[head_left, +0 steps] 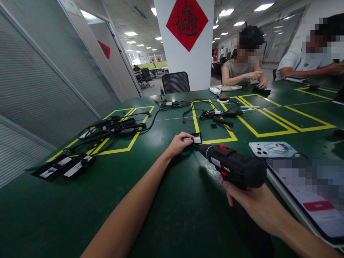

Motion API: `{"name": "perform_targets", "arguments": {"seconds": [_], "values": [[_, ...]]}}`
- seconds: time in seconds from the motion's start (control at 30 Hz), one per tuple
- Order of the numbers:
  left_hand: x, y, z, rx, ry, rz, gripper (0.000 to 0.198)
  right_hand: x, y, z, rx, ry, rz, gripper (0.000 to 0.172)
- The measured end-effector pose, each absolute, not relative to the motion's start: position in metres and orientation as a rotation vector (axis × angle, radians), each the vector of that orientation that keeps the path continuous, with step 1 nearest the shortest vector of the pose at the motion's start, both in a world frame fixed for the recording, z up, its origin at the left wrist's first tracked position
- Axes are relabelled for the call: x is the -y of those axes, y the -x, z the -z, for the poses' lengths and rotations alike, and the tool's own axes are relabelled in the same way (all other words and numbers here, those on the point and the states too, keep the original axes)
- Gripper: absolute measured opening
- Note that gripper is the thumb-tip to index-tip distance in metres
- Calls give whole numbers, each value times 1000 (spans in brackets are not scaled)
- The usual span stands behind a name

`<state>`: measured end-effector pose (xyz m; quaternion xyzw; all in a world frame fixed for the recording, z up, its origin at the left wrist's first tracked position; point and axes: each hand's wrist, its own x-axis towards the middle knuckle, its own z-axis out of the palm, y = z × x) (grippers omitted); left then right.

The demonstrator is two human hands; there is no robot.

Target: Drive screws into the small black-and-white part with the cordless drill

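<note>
A black cordless drill [236, 165] with red switches is gripped in my right hand [245, 195], its bit pointing forward and left. The chuck lies close beside a small black piece with a white label [197, 139] on the green table. My left hand [180, 143] is closed on that piece, thumb and fingers pinching its left side. The drill bit's tip is near the piece's lower edge; I cannot tell whether it touches. My fingers partly cover the piece, and the drill's lower grip is dark against the table.
Black cables and tools [115, 127] lie at left, near two black packets [55, 167]. A pen-like tool [225, 113] and a black strip [223, 122] lie ahead. A phone [272, 148] and laptop [279, 193] are at right. Two people sit across the yellow-taped table [172, 215].
</note>
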<state>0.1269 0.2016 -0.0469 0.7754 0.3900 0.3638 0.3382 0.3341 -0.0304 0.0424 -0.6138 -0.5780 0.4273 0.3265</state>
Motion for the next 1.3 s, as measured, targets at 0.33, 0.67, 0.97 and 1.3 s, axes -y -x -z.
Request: {"name": "perform_targets", "arguments": {"seconds": [0.33,0.67,0.97,1.3], "values": [[-201,-127,46,-1036,-2027,-926,26,31,-333,-46,1508,1647,-1156,31],[-200,-126,45,-1031,-2046,-908,28,30,-336,-38,1523,1633,-1126,35],[-203,-127,49,-1019,-2107,-930,26,40,-333,-45,1513,1602,-982,26],[-196,-129,46,-1029,-2266,-1019,28,54,-345,-48,1645,1687,-617,30]]}}
